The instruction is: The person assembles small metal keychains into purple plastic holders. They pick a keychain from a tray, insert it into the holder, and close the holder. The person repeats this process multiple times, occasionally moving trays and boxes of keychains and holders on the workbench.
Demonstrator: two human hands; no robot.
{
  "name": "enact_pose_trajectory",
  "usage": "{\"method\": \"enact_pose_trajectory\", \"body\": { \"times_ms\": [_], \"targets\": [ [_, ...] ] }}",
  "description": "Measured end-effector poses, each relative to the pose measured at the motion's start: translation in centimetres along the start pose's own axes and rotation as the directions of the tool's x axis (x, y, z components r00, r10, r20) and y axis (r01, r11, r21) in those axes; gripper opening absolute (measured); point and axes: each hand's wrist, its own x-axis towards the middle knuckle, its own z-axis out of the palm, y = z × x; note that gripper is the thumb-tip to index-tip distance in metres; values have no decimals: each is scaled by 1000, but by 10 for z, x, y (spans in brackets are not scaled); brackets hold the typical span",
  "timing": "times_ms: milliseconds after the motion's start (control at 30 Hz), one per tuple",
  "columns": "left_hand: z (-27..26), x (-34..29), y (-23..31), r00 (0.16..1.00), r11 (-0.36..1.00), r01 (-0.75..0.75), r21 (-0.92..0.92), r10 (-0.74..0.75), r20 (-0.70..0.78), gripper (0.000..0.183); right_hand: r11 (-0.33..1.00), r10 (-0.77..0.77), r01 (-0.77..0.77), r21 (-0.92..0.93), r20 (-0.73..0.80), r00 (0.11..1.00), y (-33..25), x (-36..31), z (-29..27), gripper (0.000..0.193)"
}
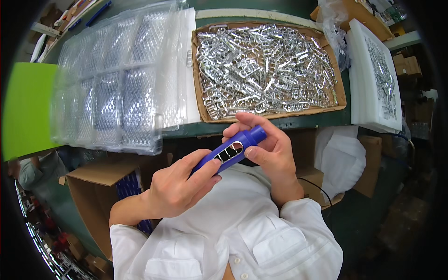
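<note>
In front of my chest, both hands hold a blue tube-shaped piece [249, 138] with a narrower stub at its upper right end. A dark oval window with pale lines across it shows in its side; I cannot tell its exact kind. My left hand [179, 184] wraps the lower left end, with a fingertip at the window's edge. Near the stub, my right hand [276, 156] grips the other end between thumb and fingers. The piece is tilted, its right end higher in the view. Beyond it, a shallow cardboard tray [201, 105] holds many shiny metal pieces [266, 70].
Stacked clear plastic trays [116, 70] lie on the bench to the left, beside a lime green board [29, 107]. White foam [361, 79] bearing metal pieces stands at the right. Below the bench are an open cardboard box [88, 191] with blue items and white wrapping [340, 158].
</note>
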Motion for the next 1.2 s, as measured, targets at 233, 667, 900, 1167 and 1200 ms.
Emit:
{"method": "enact_pose_trajectory", "body": {
  "times_ms": [233,667,900,1167,1200],
  "targets": [
    [-56,89,-41,989,986,-38,162,60,-133,36,980,-181,178,-89,-28,983,-5,-2,-20,63],
    [-111,210,-232,851,870,200,451,74,-520,50,683,-492,132,-718,-320,809,-8,-18,-34,44],
    [-163,-136,-153,510,814,570,113,-243,-825,33,-195,-623,190,-962,271,734,-40,62,-57,33],
    [-68,-436,-107,-43,227,927,-299,-728,-684,22,-509,-186,221,-832,357,915,-34,118,-63,26],
    [-43,-482,-103,-168,125,894,-430,-796,-582,23,-546,-170,251,-799,399,901,-32,120,-61,26]
  ]
}}
